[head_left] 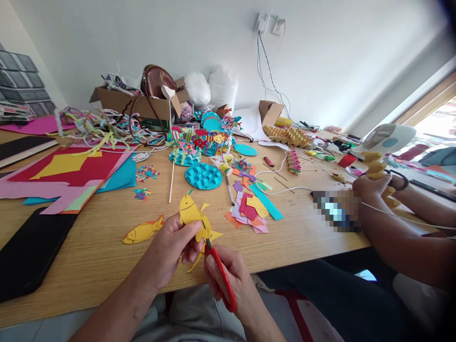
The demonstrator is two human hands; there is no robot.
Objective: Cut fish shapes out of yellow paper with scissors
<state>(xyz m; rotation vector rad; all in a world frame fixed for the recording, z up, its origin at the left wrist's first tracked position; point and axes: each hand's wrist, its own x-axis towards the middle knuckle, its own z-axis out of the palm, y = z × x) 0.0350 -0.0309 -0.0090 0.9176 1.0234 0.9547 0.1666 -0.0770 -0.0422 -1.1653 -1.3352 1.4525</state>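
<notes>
My left hand (181,240) pinches a yellow paper fish (188,211) between thumb and fingers, its drawn outline facing up. Red-handled scissors (223,278) are gripped in my right hand (231,273), their blades at the tail end of the fish. The blade tips are partly hidden by the paper. Thin yellow strips of paper hang below the fish, close to my fingers. To the left, a cut-out yellow fish (142,232) with an orange edge lies flat on the table (107,266). Scraps of coloured paper (249,209) are heaped right of my hands.
Coloured sheets (21,183) and a black phone-like slab (35,251) lie at left. Blue paper discs (203,176) and a wooden stick (171,180) are ahead. At right, another person's hands (372,185) hold scissors and a brown wavy strip. Boxes (135,104) line the wall.
</notes>
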